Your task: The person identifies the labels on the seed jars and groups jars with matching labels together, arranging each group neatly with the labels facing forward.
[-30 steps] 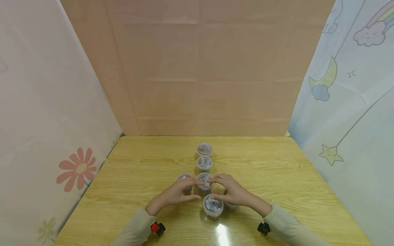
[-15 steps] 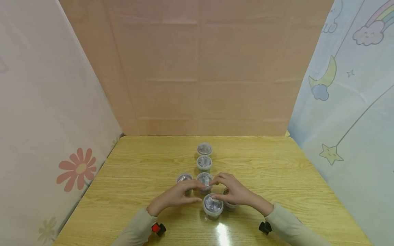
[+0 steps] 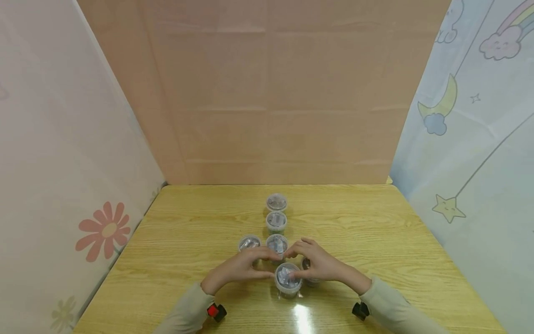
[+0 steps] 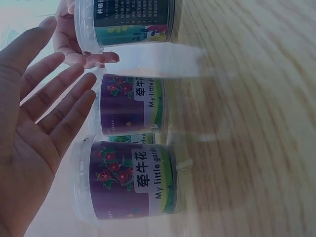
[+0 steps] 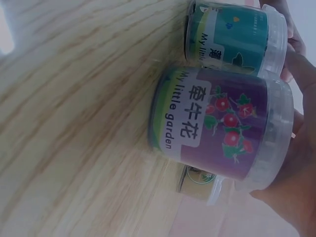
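Observation:
Several lidded clear plastic jars with printed paper labels stand upright. In the head view my left hand (image 3: 242,265) hovers with fingers extended by the left jar (image 3: 249,241) and the middle jar (image 3: 277,243). My right hand (image 3: 319,263) has its thumb over the front jar (image 3: 288,279), partly covering the right jar (image 3: 306,263). Both hands' fingertips nearly meet between the middle and front jars. In the left wrist view, spread fingers are beside two purple-labelled jars (image 4: 118,185). The right wrist view has a purple jar (image 5: 217,123) before a green-labelled jar (image 5: 237,37); grip is hidden there.
Two further jars stand behind the middle one, the nearer (image 3: 276,221) and the farthest (image 3: 276,202), in a line away from me. The wooden table (image 3: 187,222) ends at a tan back panel (image 3: 267,116), with printed cloth walls left and right.
Both hands have shifted slightly toward me, and their fingertips have come closer together, from over the middle jar's lid to its near edge. The jars look unmoved.

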`<state>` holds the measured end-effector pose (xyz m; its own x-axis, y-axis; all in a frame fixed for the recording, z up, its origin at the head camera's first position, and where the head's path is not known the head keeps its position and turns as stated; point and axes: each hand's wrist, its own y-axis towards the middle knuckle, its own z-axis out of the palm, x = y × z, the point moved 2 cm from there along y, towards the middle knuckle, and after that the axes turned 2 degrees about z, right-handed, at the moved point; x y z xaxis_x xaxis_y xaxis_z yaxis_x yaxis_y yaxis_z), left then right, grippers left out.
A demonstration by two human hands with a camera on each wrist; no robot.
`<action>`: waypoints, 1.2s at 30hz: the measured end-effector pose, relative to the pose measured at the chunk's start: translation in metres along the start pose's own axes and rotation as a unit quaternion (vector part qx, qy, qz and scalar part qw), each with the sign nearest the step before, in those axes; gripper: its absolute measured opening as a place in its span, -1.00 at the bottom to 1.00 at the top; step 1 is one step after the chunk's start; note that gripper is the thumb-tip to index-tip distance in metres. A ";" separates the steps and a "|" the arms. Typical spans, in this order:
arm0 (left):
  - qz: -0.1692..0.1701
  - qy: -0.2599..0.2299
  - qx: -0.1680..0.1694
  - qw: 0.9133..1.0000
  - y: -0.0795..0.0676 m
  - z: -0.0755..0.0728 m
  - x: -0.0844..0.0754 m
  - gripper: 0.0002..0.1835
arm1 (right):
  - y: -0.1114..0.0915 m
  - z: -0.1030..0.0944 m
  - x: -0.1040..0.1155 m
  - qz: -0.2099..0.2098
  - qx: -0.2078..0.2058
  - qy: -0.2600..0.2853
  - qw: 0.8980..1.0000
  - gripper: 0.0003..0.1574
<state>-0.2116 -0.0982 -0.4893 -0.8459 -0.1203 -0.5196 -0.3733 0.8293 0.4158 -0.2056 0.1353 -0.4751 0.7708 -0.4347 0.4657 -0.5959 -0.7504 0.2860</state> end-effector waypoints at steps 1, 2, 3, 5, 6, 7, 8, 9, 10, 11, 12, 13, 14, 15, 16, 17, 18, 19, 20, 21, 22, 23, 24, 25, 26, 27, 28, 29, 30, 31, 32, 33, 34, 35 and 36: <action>0.000 0.001 0.000 1.000 0.000 0.000 0.000 -0.56 | 0.000 0.000 0.000 0.000 0.004 0.001 1.000 -0.43; -0.002 -0.001 0.000 1.000 0.000 0.000 0.000 -0.56 | 0.000 0.000 0.001 -0.001 0.007 0.001 1.000 -0.42; -0.001 0.002 0.000 1.000 0.000 0.000 -0.001 -0.57 | -0.001 0.000 0.001 -0.001 0.010 0.000 1.000 -0.41; -0.001 0.002 0.000 1.000 0.000 0.001 -0.001 -0.57 | -0.001 0.000 0.001 -0.003 0.016 -0.002 1.000 -0.41; -0.001 0.001 -0.001 1.000 0.000 0.001 -0.001 -0.57 | -0.001 0.000 0.002 -0.004 0.020 -0.003 1.000 -0.41; 0.000 0.000 0.000 1.000 0.000 0.002 -0.001 -0.57 | -0.001 0.000 0.002 -0.005 0.024 -0.002 1.000 -0.42; 0.003 0.002 0.000 1.000 0.000 0.002 -0.001 -0.57 | -0.001 0.000 0.002 -0.007 0.027 -0.001 1.000 -0.41; 0.004 0.002 0.001 1.000 0.000 0.003 -0.001 -0.57 | -0.001 0.001 0.002 -0.008 0.031 0.001 0.999 -0.41; 0.005 0.002 0.002 1.000 0.000 0.003 -0.001 -0.57 | -0.002 0.001 0.002 -0.010 0.033 0.003 0.999 -0.41; 0.008 0.004 0.003 1.000 -0.001 0.003 -0.001 -0.57 | -0.002 0.001 0.002 -0.011 0.035 0.005 0.999 -0.41; 0.008 0.004 0.004 1.000 -0.001 0.004 -0.002 -0.56 | -0.002 0.001 0.002 -0.012 0.037 0.007 0.999 -0.40; 0.008 0.004 0.006 1.000 -0.001 0.004 -0.002 -0.56 | -0.002 0.001 0.002 -0.013 0.039 0.009 0.999 -0.40; 0.010 0.008 0.006 1.000 -0.001 0.004 -0.002 -0.56 | -0.002 0.001 0.002 -0.014 0.041 0.008 0.999 -0.39; 0.010 0.010 0.007 1.000 -0.001 0.004 -0.002 -0.56 | -0.002 0.002 0.002 -0.013 0.043 0.007 0.999 -0.39; 0.011 0.013 0.008 1.000 -0.001 0.004 -0.002 -0.56 | -0.002 0.002 0.002 -0.015 0.045 0.005 0.999 -0.38; 0.010 0.015 0.008 1.000 -0.002 0.004 -0.002 -0.56 | -0.002 0.002 0.002 -0.015 0.049 0.003 0.999 -0.37; 0.010 0.016 0.008 1.000 -0.002 0.005 -0.002 -0.56 | -0.002 0.002 0.002 -0.016 0.052 0.002 0.999 -0.36; 0.009 0.016 0.009 1.000 -0.002 0.005 -0.002 -0.56 | -0.002 0.002 0.002 -0.016 0.056 0.000 0.998 -0.35; 0.009 0.016 0.010 1.000 -0.002 0.005 -0.001 -0.56 | -0.002 0.002 0.002 -0.015 0.061 -0.001 0.998 -0.33; 0.007 0.017 0.011 1.000 -0.003 0.006 -0.001 -0.56 | -0.003 0.002 0.002 -0.015 0.065 -0.001 0.998 -0.32; 0.006 0.018 0.013 1.000 -0.003 0.006 -0.001 -0.56 | -0.003 0.002 0.002 -0.015 0.069 -0.003 0.998 -0.31; 0.004 0.018 0.014 1.000 -0.003 0.007 -0.001 -0.56 | -0.004 0.002 0.001 -0.016 0.072 -0.005 0.997 -0.29; 0.001 0.018 0.016 1.000 -0.003 0.007 -0.001 -0.56 | -0.004 0.002 0.001 -0.016 0.076 -0.006 0.997 -0.26; -0.001 0.018 0.018 1.000 -0.003 0.008 -0.001 -0.56 | -0.004 0.002 0.001 -0.017 0.077 -0.009 0.997 -0.23; -0.003 0.019 0.019 1.000 -0.003 0.008 -0.001 -0.56 | -0.005 0.002 0.001 -0.018 0.079 -0.010 0.997 -0.21; -0.006 0.021 0.019 1.000 -0.003 0.009 -0.001 -0.56 | -0.005 0.003 0.001 -0.021 0.079 -0.013 0.997 -0.18; -0.006 0.021 0.020 1.000 -0.003 0.009 -0.001 -0.56 | -0.005 0.003 0.001 -0.023 0.079 -0.016 0.996 -0.15; -0.007 0.021 0.020 1.000 -0.003 0.009 0.000 -0.56 | -0.006 0.003 0.000 -0.027 0.079 -0.018 0.996 -0.13; -0.007 0.021 0.020 1.000 -0.003 0.009 0.000 -0.57 | -0.006 0.003 0.000 -0.029 0.079 -0.019 0.996 -0.12; -0.007 0.021 0.021 1.000 -0.003 0.010 0.000 -0.57 | -0.006 0.004 0.000 -0.032 0.078 -0.020 0.996 -0.11; -0.006 0.023 0.021 1.000 -0.003 0.010 0.000 -0.57 | -0.006 0.004 0.000 -0.035 0.079 -0.019 0.996 -0.11; -0.008 0.020 0.021 1.000 -0.003 0.010 0.000 -0.58 | -0.006 0.004 0.001 -0.037 0.078 -0.019 0.996 -0.11; -0.009 0.016 0.022 1.000 -0.003 0.010 0.000 -0.58 | -0.006 0.004 0.001 -0.038 0.078 -0.018 0.996 -0.12; -0.011 0.013 0.023 1.000 -0.003 0.010 0.000 -0.59 | -0.006 0.004 0.001 -0.039 0.078 -0.016 0.996 -0.12; -0.014 0.009 0.024 1.000 -0.003 0.011 0.000 -0.59 | -0.006 0.004 0.001 -0.038 0.078 -0.015 0.996 -0.12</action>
<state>-0.2065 -0.0949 -0.4985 -0.8423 -0.1534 -0.5167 -0.3788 0.8505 0.3650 -0.2006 0.1371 -0.4792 0.8205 -0.3863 0.4213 -0.4945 -0.8495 0.1841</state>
